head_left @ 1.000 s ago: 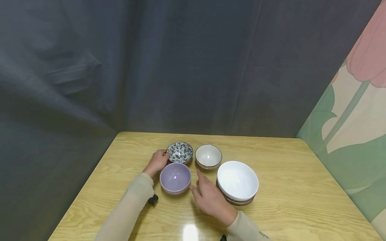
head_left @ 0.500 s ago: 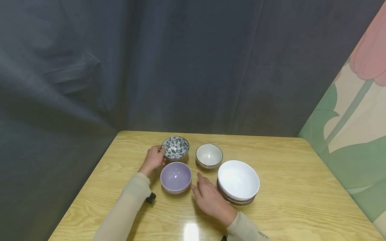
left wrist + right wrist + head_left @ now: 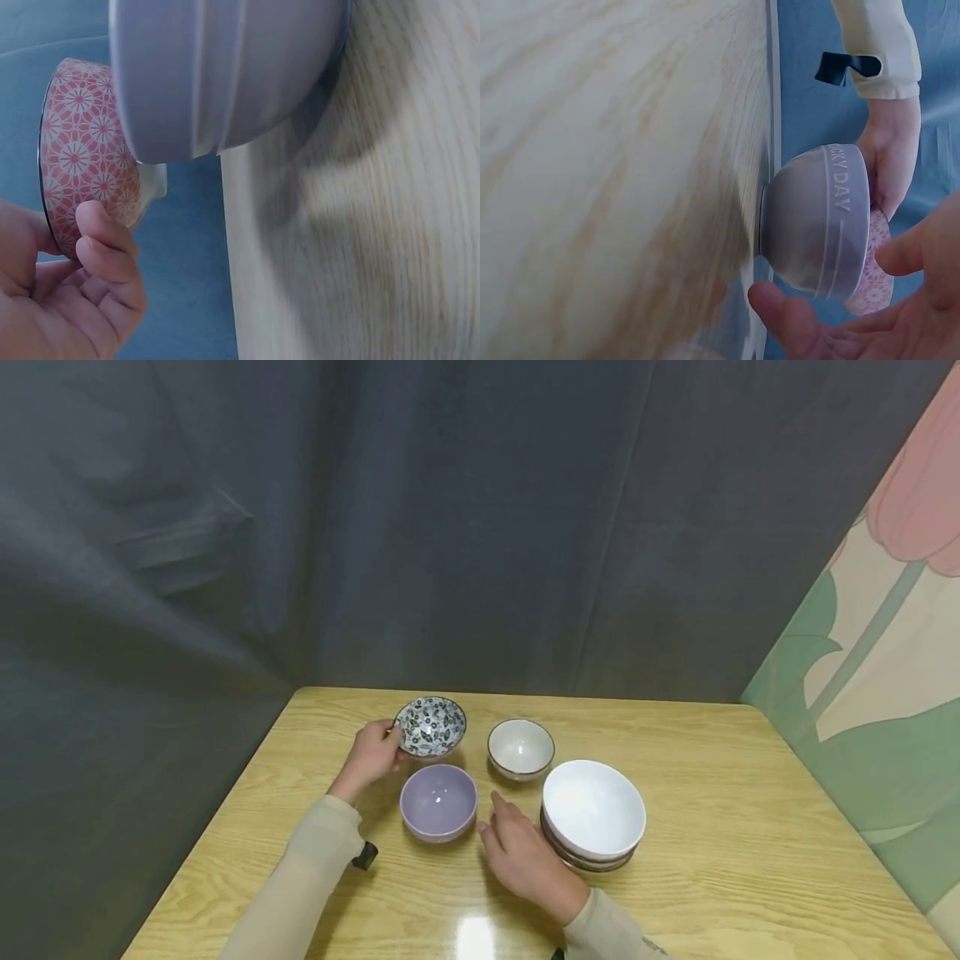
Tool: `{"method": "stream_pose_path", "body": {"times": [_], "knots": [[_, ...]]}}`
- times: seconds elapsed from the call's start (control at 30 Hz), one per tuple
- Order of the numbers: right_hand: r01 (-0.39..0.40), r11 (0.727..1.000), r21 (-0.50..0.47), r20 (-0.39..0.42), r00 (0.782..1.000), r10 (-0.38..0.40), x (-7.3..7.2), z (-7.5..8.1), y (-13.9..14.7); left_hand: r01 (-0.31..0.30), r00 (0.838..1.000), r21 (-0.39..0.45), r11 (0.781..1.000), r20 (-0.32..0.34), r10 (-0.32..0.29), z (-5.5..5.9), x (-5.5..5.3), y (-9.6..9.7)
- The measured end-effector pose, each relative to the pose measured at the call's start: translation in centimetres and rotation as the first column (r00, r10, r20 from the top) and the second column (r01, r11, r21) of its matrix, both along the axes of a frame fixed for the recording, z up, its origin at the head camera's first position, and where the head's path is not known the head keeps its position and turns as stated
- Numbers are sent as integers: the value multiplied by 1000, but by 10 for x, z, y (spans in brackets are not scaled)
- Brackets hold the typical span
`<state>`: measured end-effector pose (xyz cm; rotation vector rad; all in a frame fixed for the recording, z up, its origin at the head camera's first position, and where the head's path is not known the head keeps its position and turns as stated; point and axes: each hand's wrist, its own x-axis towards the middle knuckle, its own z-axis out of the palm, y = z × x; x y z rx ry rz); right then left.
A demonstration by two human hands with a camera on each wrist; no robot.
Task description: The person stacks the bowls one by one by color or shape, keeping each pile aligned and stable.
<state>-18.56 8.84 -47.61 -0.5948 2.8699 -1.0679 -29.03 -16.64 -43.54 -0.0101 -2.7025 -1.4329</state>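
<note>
My left hand (image 3: 372,750) pinches the left rim of a bowl (image 3: 432,727) with a dark floral pattern inside. Seen from the left wrist, that bowl's outside (image 3: 82,154) is pink with white flowers, its foot is pale, and the fingers (image 3: 109,259) curl under the wall. It is held up behind a purple bowl (image 3: 438,802), which stands upright on the table. To the right of the purple bowl is my right hand (image 3: 522,856), thumb and fingers spread, holding nothing. Raised lettering runs round the purple bowl's wall (image 3: 814,221) in the right wrist view.
A white bowl with a dark rim (image 3: 521,750) stands behind my right hand. Right of that hand is a stack of bowls with a large white bowl (image 3: 592,810) on top. The wooden table (image 3: 750,827) meets a dark curtain (image 3: 480,568) at the back.
My left hand has carried the floral bowl up, left and away from the purple bowl. The right hand has barely moved, and the other bowls stay put.
</note>
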Motion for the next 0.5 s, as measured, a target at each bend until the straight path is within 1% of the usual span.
{"method": "stream_pose_path", "body": {"times": [0.1, 0.27, 0.5], "knots": [[9, 1000, 2, 2, 1000, -9, 0, 1, 1, 15, 1000, 6, 1000, 4, -15, 2, 3, -1], [1, 1000, 15, -35, 999, -1, -1, 1, 2, 41, 999, 5, 999, -1, -41, 5, 9, -3], [-11, 1000, 5, -66, 998, 12, -1, 1, 1, 60, 998, 13, 998, 29, -60, 6, 17, -8]]}}
